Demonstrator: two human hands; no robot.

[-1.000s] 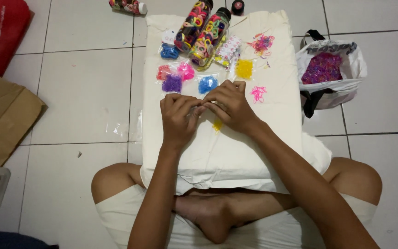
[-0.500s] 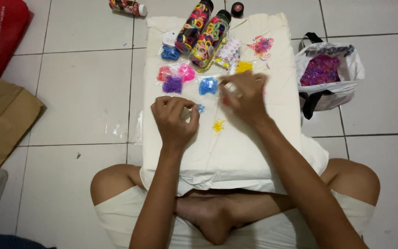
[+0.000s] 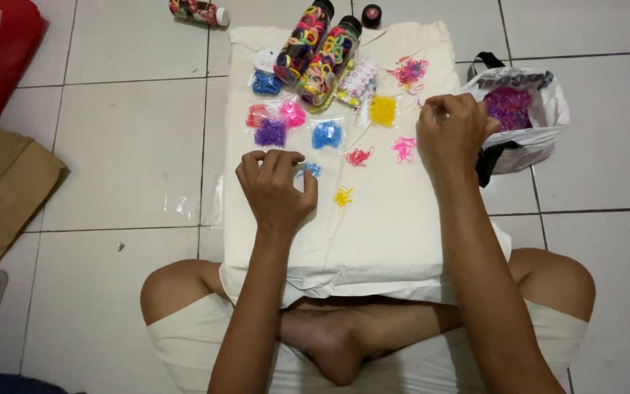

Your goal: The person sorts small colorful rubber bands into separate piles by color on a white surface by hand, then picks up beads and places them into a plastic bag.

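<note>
Right hand (image 3: 452, 131) has swung from the pillow's (image 3: 373, 226) centre toward the bag (image 3: 541, 124), fingers curled, contents unclear; left hand (image 3: 275, 186) pinches blue bands (image 3: 310, 170). Loose bands could scatter off the pillow.

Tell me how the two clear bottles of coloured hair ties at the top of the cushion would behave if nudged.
The bottles lie on their sides, so, being round, they would probably roll. The soft cushion may slow them. Stuffed with small ties, they are likely light.
</note>
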